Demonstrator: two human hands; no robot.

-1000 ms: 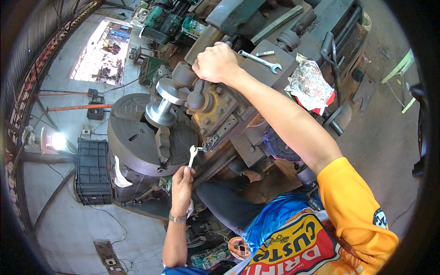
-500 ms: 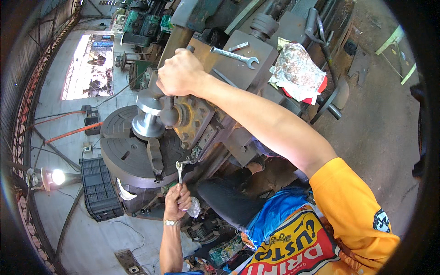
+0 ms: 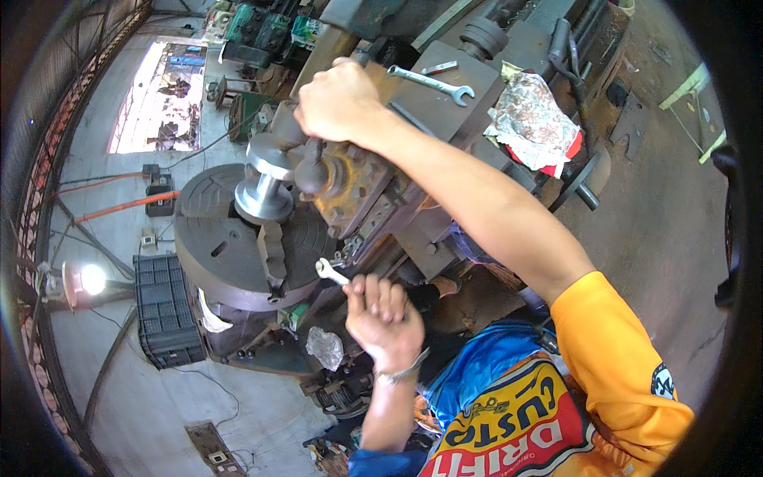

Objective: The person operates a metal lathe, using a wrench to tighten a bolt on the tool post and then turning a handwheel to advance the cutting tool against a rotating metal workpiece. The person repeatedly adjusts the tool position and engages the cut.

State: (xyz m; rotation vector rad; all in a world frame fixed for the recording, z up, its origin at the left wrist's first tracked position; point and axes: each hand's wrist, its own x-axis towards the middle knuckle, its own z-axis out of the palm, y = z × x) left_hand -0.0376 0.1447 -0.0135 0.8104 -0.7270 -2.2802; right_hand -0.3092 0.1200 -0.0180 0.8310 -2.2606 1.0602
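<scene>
My right hand (image 3: pixel 338 103) is closed round a dark handle above the lathe's tool post (image 3: pixel 343 195). A round dark knob (image 3: pixel 311 175) shows just below it. In my left hand (image 3: pixel 385 318) is a wrench (image 3: pixel 332 273), its head close to small fittings on the side of the tool post; whether they touch I cannot tell. Left of the knob, a shiny flanged metal workpiece (image 3: pixel 266 199) stands in the jaws of the big round chuck (image 3: pixel 211 238). My fingers hide most of the dark handle and the wrench's lower end.
Another wrench (image 3: pixel 433 83) and a small bar (image 3: pixel 439 68) lie on the flat carriage top. Beside them is a patterned cloth (image 3: pixel 531 119) over something red. A dark crate (image 3: pixel 165 310), a clear plastic bag (image 3: pixel 324 347) and a lit lamp (image 3: pixel 93 279) are at left.
My left hand has moved right with the wrench, which has swung from nearly upright to pointing up and left. My right hand keeps its grip; the whole view has shifted slightly.
</scene>
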